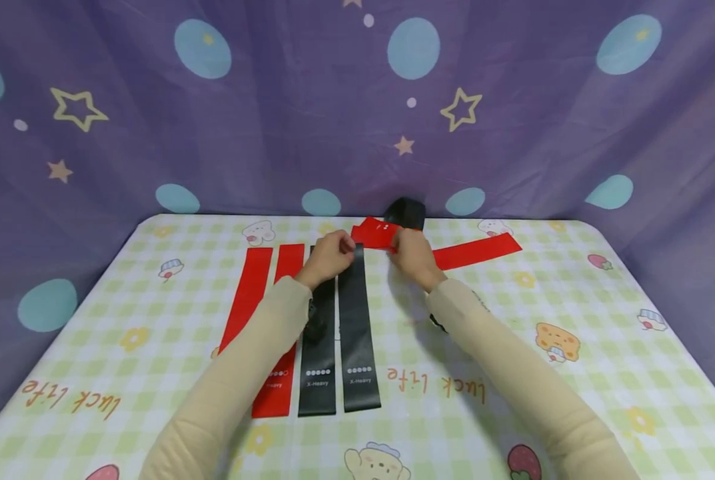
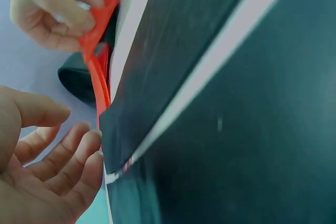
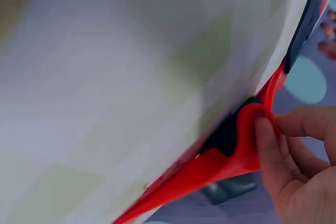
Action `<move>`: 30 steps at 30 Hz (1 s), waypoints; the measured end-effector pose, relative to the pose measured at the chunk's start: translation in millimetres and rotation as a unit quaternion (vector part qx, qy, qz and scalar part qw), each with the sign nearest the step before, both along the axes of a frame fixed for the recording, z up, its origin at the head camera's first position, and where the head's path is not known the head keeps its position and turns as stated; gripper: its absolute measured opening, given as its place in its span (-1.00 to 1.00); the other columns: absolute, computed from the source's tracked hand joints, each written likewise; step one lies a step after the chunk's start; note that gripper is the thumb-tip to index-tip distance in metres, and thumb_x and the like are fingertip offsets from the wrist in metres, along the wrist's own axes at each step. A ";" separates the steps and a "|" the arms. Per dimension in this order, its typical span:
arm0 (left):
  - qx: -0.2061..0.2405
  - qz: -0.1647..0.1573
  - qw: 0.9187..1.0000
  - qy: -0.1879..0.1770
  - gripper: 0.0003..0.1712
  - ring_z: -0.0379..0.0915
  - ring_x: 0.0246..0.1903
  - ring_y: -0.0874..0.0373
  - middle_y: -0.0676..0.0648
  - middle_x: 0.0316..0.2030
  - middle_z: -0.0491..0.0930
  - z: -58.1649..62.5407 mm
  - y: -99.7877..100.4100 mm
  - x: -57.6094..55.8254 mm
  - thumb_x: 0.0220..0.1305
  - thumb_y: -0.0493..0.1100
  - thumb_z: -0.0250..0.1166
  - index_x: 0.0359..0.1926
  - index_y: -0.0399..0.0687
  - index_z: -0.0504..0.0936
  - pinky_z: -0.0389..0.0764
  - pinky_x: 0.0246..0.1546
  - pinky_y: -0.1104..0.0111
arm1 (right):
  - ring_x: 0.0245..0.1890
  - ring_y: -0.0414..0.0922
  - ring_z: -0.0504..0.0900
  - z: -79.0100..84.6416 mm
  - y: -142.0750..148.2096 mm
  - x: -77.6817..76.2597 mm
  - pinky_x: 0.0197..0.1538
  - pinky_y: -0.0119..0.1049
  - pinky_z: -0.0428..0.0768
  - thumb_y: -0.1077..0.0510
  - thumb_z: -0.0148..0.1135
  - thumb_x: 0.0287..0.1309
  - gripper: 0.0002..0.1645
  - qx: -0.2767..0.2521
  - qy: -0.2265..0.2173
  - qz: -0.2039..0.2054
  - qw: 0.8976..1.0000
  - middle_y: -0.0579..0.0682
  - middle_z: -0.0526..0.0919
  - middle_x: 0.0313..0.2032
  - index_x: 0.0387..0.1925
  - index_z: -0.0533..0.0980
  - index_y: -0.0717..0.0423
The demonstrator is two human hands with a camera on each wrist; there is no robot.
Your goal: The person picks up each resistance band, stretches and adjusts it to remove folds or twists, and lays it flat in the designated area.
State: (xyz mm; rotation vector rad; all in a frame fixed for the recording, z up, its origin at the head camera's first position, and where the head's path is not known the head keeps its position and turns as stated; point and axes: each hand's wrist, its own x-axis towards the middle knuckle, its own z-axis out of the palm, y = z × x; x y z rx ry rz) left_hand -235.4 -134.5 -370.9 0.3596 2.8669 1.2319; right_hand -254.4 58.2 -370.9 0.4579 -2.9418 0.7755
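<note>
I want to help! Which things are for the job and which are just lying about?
Seemingly for the job:
red band in right-hand fingers
red strip at right
black piece behind
two flat red bands
two flat black bands

Just there:
checked tablecloth
purple curtain

Two flat bands on the left, the outer red band (image 1: 249, 287) and the inner red band (image 1: 273, 390), are bright red; the inner one carries white dots ending in a ring, with white lettering below. Beside them, the first black band (image 1: 323, 347) and second black band (image 1: 355, 320) bear pale dots and "X-Heavy" in pale print. The bunched band (image 1: 374, 235) and the slanting strip (image 1: 480, 250) are red too — the folded piece (image 1: 406, 212) behind is black. The worktop (image 1: 171, 320) shows pale green-and-white checks, yellow flowers, strawberries and orange lettering. The curtain (image 1: 309, 113) is purple — teal ovals, yellow star outlines, peach stars.
</note>
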 end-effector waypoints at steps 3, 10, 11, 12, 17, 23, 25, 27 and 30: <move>0.000 -0.008 1.000 -0.008 -0.86 0.48 -0.27 -0.03 -0.22 -0.23 0.58 -0.5 6.2 2.0 0.23 -0.30 0.14 -0.19 -0.24 0.51 0.56 -0.19 0.22 | -0.28 0.09 0.59 1.7 7.4 -7.2 -0.14 -0.09 0.59 0.36 0.16 0.05 -0.86 -0.015 0.020 -0.006 1.000 0.19 0.66 -0.32 -0.31 0.56 0.33; -0.007 -0.020 1.000 -0.014 -0.86 0.46 -0.30 0.01 -0.19 -0.25 0.58 -1.5 14.8 4.3 0.25 -0.29 0.14 -0.18 -0.23 0.53 0.53 -0.20 0.25 | -0.26 0.10 0.59 10.0 26.9 -18.3 -0.13 -0.08 0.58 0.39 0.08 0.00 -0.78 -0.063 0.043 -0.039 0.996 0.22 0.65 -0.29 -0.26 0.55 0.33; -0.006 -0.021 1.000 -0.013 -0.84 0.46 -0.29 0.00 -0.19 -0.25 0.58 -1.4 15.7 4.2 0.25 -0.29 0.14 -0.17 -0.24 0.54 0.54 -0.19 0.25 | -0.27 0.10 0.60 12.1 28.7 -19.2 -0.14 -0.08 0.58 0.39 0.09 -0.02 -0.78 -0.072 0.045 -0.042 0.995 0.22 0.66 -0.30 -0.27 0.55 0.32; -0.006 -0.022 1.000 -0.009 -0.83 0.47 -0.29 0.00 -0.19 -0.24 0.59 -1.6 16.7 3.8 0.25 -0.29 0.13 -0.16 -0.25 0.55 0.54 -0.18 0.25 | -0.27 0.10 0.61 14.1 30.4 -19.9 -0.14 -0.09 0.59 0.39 0.09 -0.03 -0.77 -0.081 0.045 -0.044 0.995 0.22 0.67 -0.31 -0.27 0.56 0.32; 0.012 -0.045 0.999 -0.003 -0.72 0.54 -0.23 -0.03 -0.22 -0.19 0.62 -3.7 25.7 1.2 0.26 -0.29 0.07 -0.06 -0.31 0.57 0.57 -0.16 0.23 | -0.25 0.08 0.59 22.8 38.6 -20.4 -0.14 -0.11 0.57 0.39 0.03 -0.02 -0.72 -0.106 0.014 -0.043 0.993 0.24 0.66 -0.29 -0.23 0.56 0.32; 0.028 -0.045 0.999 -0.011 -0.69 0.56 -0.15 -0.04 -0.21 -0.13 0.62 -6.2 46.6 -2.0 0.27 -0.27 0.08 0.00 -0.29 0.55 0.58 -0.11 0.21 | -0.27 0.06 0.54 25.9 50.3 -18.3 -0.20 -0.19 0.56 0.36 0.01 0.08 -0.71 -0.114 -0.031 -0.036 0.992 0.26 0.63 -0.26 -0.17 0.56 0.34; 0.034 -0.041 0.998 -0.011 -0.69 0.56 -0.13 -0.04 -0.21 -0.12 0.62 -6.8 54.0 -2.9 0.28 -0.26 0.11 0.01 -0.29 0.54 0.57 -0.07 0.22 | -0.30 0.03 0.53 26.0 52.9 -17.5 -0.25 -0.26 0.54 0.35 0.02 0.10 -0.72 -0.116 -0.045 -0.036 0.992 0.24 0.63 -0.27 -0.17 0.56 0.33; 0.042 -0.039 0.998 -0.007 -0.68 0.57 -0.12 -0.04 -0.21 -0.08 0.62 -7.6 60.9 -4.6 0.29 -0.25 0.12 0.03 -0.30 0.51 0.57 -0.04 0.22 | -0.33 0.01 0.53 26.8 54.8 -16.3 -0.28 -0.32 0.54 0.36 0.02 0.12 -0.73 -0.121 -0.057 -0.031 0.991 0.23 0.62 -0.27 -0.16 0.56 0.33; 0.061 -0.029 0.998 -0.003 -0.62 0.55 -0.06 -0.04 -0.21 0.03 0.57 -7.0 69.7 -6.7 0.31 -0.23 0.15 0.12 -0.27 0.46 0.56 0.02 0.22 | -0.39 -0.01 0.53 29.3 55.9 -14.6 -0.33 -0.37 0.52 0.37 0.02 0.12 -0.74 -0.129 -0.054 -0.009 0.990 0.24 0.63 -0.29 -0.17 0.56 0.33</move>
